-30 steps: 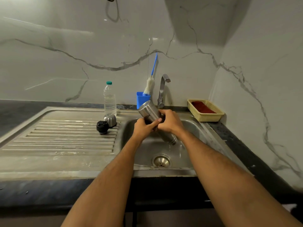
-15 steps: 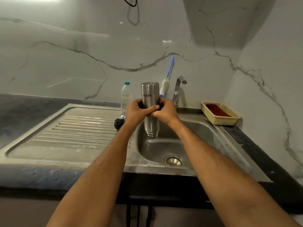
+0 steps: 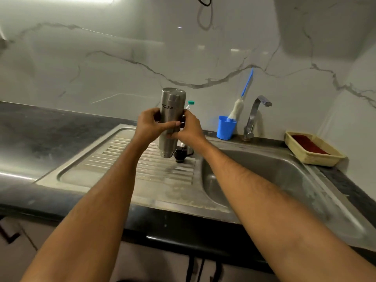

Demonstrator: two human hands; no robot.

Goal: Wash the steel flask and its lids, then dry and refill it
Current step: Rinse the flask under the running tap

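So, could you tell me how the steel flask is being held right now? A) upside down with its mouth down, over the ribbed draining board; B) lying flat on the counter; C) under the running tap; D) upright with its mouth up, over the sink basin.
A: both hands, left hand and right hand, grip the steel flask, its lettering inverted and its open mouth pointing down above the draining board.

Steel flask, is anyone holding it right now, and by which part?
Yes. Both hands, left hand and right hand, grip the upside-down steel flask around its middle.
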